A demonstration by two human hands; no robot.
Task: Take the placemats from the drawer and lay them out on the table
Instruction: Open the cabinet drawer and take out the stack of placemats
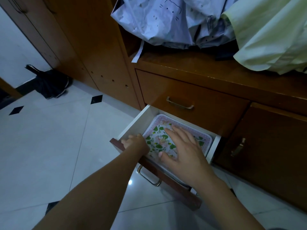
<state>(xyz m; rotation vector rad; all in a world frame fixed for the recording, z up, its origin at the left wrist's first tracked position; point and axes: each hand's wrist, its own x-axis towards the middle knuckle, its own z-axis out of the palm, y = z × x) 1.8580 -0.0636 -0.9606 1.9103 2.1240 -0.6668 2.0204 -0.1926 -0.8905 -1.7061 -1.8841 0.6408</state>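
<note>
Dim room, tiled floor (49, 146), wooden cabinet (199, 90) with its lower drawer (132, 125) pulled out. Retrieval step in hand: the placemats (204, 138) lie stacked flat inside. My right hand (182, 151) rests flat, fingers spread, on the top mat; my left hand (134, 141) curls at the stack's left edge, apparently gripping it. Next, I judge: lift the stack clear.

a home: wooden cabinet (191, 97), draped clothes (269, 34), tiled floor (49, 138).

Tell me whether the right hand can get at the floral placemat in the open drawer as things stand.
Probably yes. The drawer is pulled out, nothing covers the floral placemat, and the right hand already lies flat on it. The left hand sits at its left edge.
</note>
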